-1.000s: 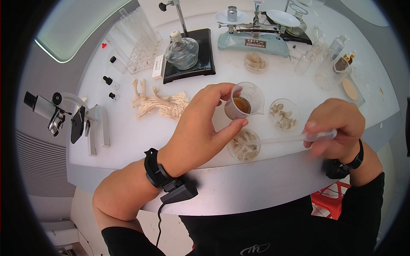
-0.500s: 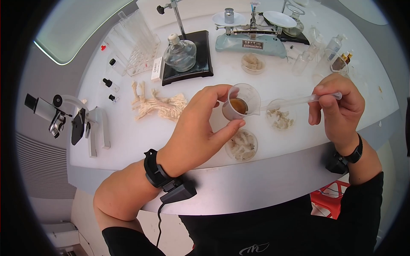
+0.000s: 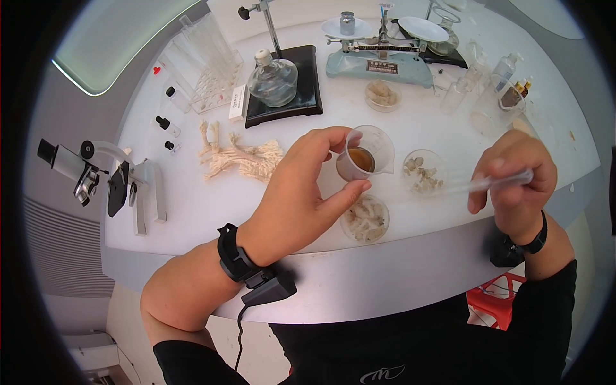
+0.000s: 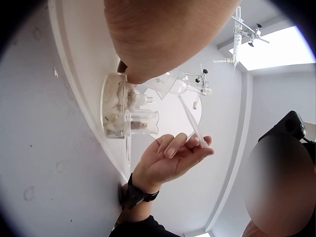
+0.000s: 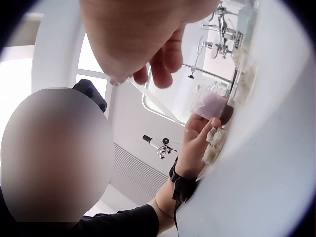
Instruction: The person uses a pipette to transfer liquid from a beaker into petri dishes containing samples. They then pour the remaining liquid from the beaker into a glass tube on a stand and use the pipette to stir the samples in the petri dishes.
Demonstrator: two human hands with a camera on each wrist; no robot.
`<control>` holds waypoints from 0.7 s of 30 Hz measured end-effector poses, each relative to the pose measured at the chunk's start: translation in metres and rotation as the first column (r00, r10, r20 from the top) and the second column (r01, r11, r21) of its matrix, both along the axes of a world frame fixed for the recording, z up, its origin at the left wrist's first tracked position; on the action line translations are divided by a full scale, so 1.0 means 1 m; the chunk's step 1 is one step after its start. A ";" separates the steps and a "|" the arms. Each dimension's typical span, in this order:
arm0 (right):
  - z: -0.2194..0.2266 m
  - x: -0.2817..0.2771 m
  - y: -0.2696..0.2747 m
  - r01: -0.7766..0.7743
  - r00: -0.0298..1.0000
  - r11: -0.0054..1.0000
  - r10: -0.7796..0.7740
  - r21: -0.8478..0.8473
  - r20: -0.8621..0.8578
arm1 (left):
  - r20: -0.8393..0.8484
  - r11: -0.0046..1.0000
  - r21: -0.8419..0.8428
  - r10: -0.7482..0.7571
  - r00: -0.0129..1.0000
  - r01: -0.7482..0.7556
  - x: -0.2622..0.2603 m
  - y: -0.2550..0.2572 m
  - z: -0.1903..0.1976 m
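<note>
My left hand [image 3: 301, 192] grips a small clear plastic beaker [image 3: 380, 146] with brown liquid in its bottom, tilted toward me. On the right side, my right hand [image 3: 516, 183] pinches a translucent plastic dropper [image 4: 190, 118] near its bulb end. In the head view the dropper is blurred, its thin end pointing left, low beyond the beaker's lip. Below the beaker stands a petri dish [image 3: 364, 219] of pale, wet-looking clumps. A second petri dish [image 3: 424, 172] with similar browner pieces lies between the two hands.
Behind are a third dish [image 3: 383, 95], a balance scale [image 3: 380, 67] and a glass spirit lamp [image 3: 273, 80] on a black stand base. Cotton wicks [image 3: 240, 156] and a microscope [image 3: 119, 179] lie to the left. Several bottles and a large beaker [image 3: 497, 112] stand at the right.
My right hand first rose, bringing the dropper's tip to the beaker's lip, then drew back right and lowered. The left hand keeps the beaker almost in place.
</note>
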State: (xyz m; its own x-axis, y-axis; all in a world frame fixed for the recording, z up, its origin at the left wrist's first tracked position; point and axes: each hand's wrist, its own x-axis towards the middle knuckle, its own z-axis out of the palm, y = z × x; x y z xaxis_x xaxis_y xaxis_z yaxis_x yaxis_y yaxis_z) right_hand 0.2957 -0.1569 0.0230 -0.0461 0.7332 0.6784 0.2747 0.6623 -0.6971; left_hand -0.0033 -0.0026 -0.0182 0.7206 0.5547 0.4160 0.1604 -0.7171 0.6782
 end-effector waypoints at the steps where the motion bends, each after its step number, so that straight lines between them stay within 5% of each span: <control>1: 0.001 0.001 -0.001 -0.011 0.992 1.000 0.013 -0.018 0.126 | -0.006 1.000 0.000 0.000 1.000 0.000 0.000 0.000 0.000; 4: 0.005 -0.001 0.005 -0.089 0.943 0.994 0.105 -0.063 0.315 | -0.013 1.000 0.004 0.001 1.000 -0.001 0.000 0.000 0.002; 21: 0.006 -0.013 0.014 -0.064 0.923 0.997 0.077 -0.047 0.377 | -0.019 1.000 -0.006 0.004 1.000 -0.004 0.000 0.000 0.001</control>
State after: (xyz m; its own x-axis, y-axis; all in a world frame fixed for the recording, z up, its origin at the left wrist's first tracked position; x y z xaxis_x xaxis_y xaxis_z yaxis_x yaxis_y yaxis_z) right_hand 0.2826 -0.1428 0.0287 -0.3471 0.7401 0.5760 0.4756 0.6682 -0.5721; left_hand -0.0032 -0.0029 -0.0167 0.7264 0.5599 0.3986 0.1764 -0.7124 0.6793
